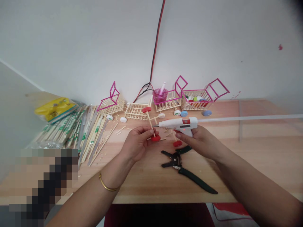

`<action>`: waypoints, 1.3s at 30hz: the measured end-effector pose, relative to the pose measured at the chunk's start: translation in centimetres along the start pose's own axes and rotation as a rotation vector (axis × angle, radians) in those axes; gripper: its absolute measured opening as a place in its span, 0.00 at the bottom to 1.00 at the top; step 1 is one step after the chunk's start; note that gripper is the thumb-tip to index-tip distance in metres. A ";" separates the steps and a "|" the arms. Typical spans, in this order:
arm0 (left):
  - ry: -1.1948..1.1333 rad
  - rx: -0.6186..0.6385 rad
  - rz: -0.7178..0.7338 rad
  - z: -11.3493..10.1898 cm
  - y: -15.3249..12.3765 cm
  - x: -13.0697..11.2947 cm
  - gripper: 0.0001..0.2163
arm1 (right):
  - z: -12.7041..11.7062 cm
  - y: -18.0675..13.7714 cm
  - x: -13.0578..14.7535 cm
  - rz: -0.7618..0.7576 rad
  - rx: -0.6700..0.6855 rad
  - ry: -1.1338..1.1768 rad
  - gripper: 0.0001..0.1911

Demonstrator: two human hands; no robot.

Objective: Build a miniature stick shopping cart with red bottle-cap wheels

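While the right hand [201, 140] grasps the white glue gun [177, 124] by its handle, the left hand [136, 143] pinches a wooden axle [152, 125] between thumb and fingers, directly in front of the glue gun's nozzle. This axle, a thin stick, lies between the two hands, at the left hand's fingertips; one red wheel [155, 138] sits at its near end, just below the nozzle, and another red wheel [146, 109] at its far end, beyond the nozzle and to its left. Whether the nozzle touches the stick I cannot tell. From the back of the glue gun a pale translucent rod [248, 118] runs off to the right. Just below the glue gun lies a third red wheel [177, 143] on a stick, near the right hand, and nearer the person, below the glue gun, rest green-handled cutters [196, 181]. Beyond the glue gun stand a purple cup [159, 99] and a cart with a purple-trimmed rim [197, 102]. Well to the glue gun's left lie loose wooden sticks [94, 135].
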State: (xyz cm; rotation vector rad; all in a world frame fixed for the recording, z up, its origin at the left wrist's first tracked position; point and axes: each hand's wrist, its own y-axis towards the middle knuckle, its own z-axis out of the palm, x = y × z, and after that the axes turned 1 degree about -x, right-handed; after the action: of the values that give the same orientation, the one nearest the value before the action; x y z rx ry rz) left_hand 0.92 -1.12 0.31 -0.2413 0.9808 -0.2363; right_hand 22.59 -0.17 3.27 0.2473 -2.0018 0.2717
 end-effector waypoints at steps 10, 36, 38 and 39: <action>-0.008 0.000 0.002 -0.1 0.1 0.0 0.07 | 0.0 0.0 0.0 -0.004 -0.002 -0.023 0.14; 0.026 -0.021 0.057 -0.5 0.8 -0.4 0.06 | -5.3 -0.1 -1.2 0.118 -0.266 -0.354 0.22; 0.037 -0.024 0.069 -0.6 0.9 -0.5 0.06 | -6.7 -0.8 -2.2 0.169 -0.280 -0.388 0.23; 0.042 -0.025 0.075 -0.7 0.9 -0.5 0.05 | -7.4 -1.2 -3.0 0.191 -0.278 -0.365 0.23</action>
State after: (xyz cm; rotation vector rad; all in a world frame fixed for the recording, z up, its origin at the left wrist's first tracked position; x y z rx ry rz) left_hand 0.18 -0.20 0.10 -0.2227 1.0333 -0.1611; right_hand 30.57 1.03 3.81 -0.0793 -2.3994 0.0666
